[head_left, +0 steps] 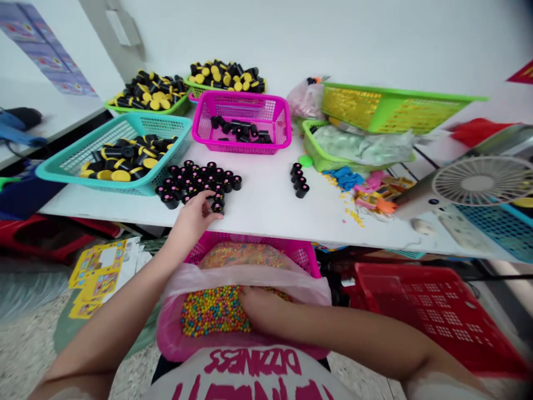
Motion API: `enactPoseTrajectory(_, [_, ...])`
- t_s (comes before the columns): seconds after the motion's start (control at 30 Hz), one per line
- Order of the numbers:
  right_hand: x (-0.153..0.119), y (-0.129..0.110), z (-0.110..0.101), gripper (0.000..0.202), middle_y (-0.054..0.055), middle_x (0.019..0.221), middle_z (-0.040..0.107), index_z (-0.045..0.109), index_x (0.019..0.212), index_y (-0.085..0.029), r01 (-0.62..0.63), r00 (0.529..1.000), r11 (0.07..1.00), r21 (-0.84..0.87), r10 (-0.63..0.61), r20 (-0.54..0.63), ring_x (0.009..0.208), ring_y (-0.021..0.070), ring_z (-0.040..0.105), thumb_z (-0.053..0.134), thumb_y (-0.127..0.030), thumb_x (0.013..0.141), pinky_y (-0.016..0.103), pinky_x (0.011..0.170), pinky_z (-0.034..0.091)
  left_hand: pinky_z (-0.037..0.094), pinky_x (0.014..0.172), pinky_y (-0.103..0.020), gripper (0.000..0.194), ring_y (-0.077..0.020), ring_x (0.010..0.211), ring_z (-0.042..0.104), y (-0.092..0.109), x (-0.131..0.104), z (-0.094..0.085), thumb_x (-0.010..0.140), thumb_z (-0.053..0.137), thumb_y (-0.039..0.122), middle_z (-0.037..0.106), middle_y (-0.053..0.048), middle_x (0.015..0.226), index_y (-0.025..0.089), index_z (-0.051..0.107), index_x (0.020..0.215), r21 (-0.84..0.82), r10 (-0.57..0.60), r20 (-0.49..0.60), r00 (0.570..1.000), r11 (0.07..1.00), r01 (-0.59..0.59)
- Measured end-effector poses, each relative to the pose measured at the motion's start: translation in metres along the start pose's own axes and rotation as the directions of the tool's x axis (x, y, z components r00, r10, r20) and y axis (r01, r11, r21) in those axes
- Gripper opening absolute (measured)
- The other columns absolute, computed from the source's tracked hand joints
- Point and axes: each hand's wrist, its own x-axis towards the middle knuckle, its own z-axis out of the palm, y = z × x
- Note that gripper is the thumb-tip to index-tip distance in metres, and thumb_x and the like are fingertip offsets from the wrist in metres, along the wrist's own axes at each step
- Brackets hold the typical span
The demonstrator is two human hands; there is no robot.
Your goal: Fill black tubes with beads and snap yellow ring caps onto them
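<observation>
My left hand (199, 214) is on the white table, its thumb and fingers closed around a small black cylinder (217, 206) at the near edge of a cluster. Those clustered black cylinders (195, 178) stand upright with pink dots in their tops. My right hand (260, 305) reaches into a bag of small multicoloured beads (214, 311) at my lap; its fingers are buried, so I cannot see what they do. The clear plastic bag (250, 275) lies open in a pink basket (310, 258). A short row of black cylinders (298, 179) stands apart, farther right.
A turquoise basket (54, 169) and green baskets (183, 105) hold black pieces with yellow caps. A magenta basket (241, 147) has loose black cylinders. On the right are a fan (474, 180), blue and pink bits, and yellow beads (353, 216). A red crate (441, 311) sits below.
</observation>
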Motion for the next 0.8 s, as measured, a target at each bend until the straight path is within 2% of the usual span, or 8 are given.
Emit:
enactPoseTrajectory(0.1, [0.004, -0.002, 0.000, 0.023, 0.016, 0.101, 0.070, 0.070, 0.099, -0.012, 0.032, 0.996, 0.997, -0.077, -0.025, 0.080, 0.075, 0.0234, 0.068, 0.062, -0.007, 0.077, 0.032, 0.062, 0.054, 0.051, 0.083, -0.038, 0.061, -0.0207, 0.082, 0.057, 0.015, 0.004, -0.005, 0.078, 0.074, 0.028, 0.055, -0.004, 0.094, 0.020, 0.050, 0.133, 0.133, 0.058, -0.034, 0.998, 0.990, -0.053])
enactPoseTrajectory(0.23, [0.003, 0.000, -0.006, 0.025, 0.013, 0.104, 0.070, 0.069, 0.101, -0.015, 0.059, 0.994, 0.994, -0.090, -0.050, 0.095, 0.080, 0.0238, 0.068, 0.064, -0.012, 0.076, 0.029, 0.061, 0.053, 0.044, 0.095, -0.050, 0.069, -0.0336, 0.107, 0.049, 0.062, 0.016, 0.005, 0.071, 0.082, 0.040, 0.047, -0.012, 0.111, 0.024, 0.054, 0.133, 0.344, 0.305, -0.094, 0.948, 0.903, -0.256])
enactPoseTrajectory(0.3, [0.002, 0.002, -0.008, 0.026, 0.011, 0.103, 0.071, 0.068, 0.100, -0.018, 0.057, 0.994, 0.995, -0.086, -0.048, 0.098, 0.081, 0.0231, 0.068, 0.065, -0.011, 0.075, 0.028, 0.059, 0.051, 0.042, 0.097, -0.051, 0.063, -0.0336, 0.108, 0.046, 0.092, 0.030, 0.032, 0.074, 0.079, 0.044, 0.044, -0.013, 0.116, 0.025, 0.056, 0.130, 0.277, 0.395, -0.019, 0.918, 0.885, -0.375])
enactPoseTrajectory(0.37, [0.003, 0.005, -0.010, 0.026, 0.009, 0.100, 0.072, 0.069, 0.098, -0.020, 0.058, 0.993, 0.995, -0.081, -0.049, 0.109, 0.079, 0.0227, 0.068, 0.066, -0.011, 0.074, 0.027, 0.056, 0.048, 0.042, 0.099, -0.049, 0.050, -0.0303, 0.109, 0.047, 0.118, 0.048, 0.070, 0.084, 0.069, 0.040, 0.042, -0.012, 0.118, 0.026, 0.056, 0.130, 0.097, 0.431, 0.089, 0.898, 0.893, -0.439])
enactPoseTrajectory(0.47, [0.004, 0.006, -0.012, 0.024, 0.011, 0.101, 0.072, 0.069, 0.098, -0.018, 0.059, 0.992, 0.995, -0.074, -0.050, 0.116, 0.077, 0.0231, 0.068, 0.065, -0.012, 0.075, 0.028, 0.053, 0.045, 0.043, 0.098, -0.048, 0.044, -0.0292, 0.110, 0.047, 0.141, 0.076, 0.126, 0.085, 0.067, 0.026, 0.042, -0.011, 0.120, 0.025, 0.057, 0.128, -0.045, 0.362, 0.188, 0.913, 0.932, -0.360])
enactPoseTrajectory(0.57, [0.003, 0.006, -0.015, 0.024, 0.010, 0.100, 0.073, 0.068, 0.099, -0.018, 0.039, 0.992, 0.997, -0.063, -0.031, 0.123, 0.074, 0.0218, 0.067, 0.066, -0.014, 0.076, 0.028, 0.052, 0.043, 0.046, 0.095, -0.046, 0.032, -0.0262, 0.102, 0.053, 0.149, 0.094, 0.154, 0.086, 0.064, 0.020, 0.049, -0.012, 0.113, 0.017, 0.059, 0.118, -0.084, 0.363, 0.228, 0.904, 0.932, -0.353])
enactPoseTrajectory(0.67, [0.001, 0.007, -0.020, 0.024, 0.008, 0.095, 0.074, 0.069, 0.098, -0.019, 0.002, 0.991, 0.999, -0.039, 0.003, 0.131, 0.071, 0.0202, 0.066, 0.066, -0.012, 0.075, 0.027, 0.055, 0.044, 0.049, 0.090, -0.041, 0.017, -0.0229, 0.093, 0.058, 0.155, 0.094, 0.148, 0.089, 0.058, 0.016, 0.057, -0.011, 0.104, 0.012, 0.059, 0.106, -0.145, 0.403, 0.274, 0.873, 0.915, -0.377])
enactPoseTrajectory(0.8, [0.000, 0.015, -0.028, 0.026, 0.005, 0.095, 0.075, 0.070, 0.101, -0.020, 0.014, 0.984, 0.998, 0.067, -0.026, 0.174, 0.079, 0.0193, 0.066, 0.065, -0.013, 0.077, 0.025, 0.065, 0.048, 0.050, 0.088, -0.032, 0.018, -0.0185, 0.092, 0.063, 0.157, 0.058, 0.096, 0.085, 0.063, 0.014, 0.065, -0.005, 0.101, 0.017, 0.058, 0.102, -0.257, 0.489, 0.335, 0.805, 0.870, -0.421])
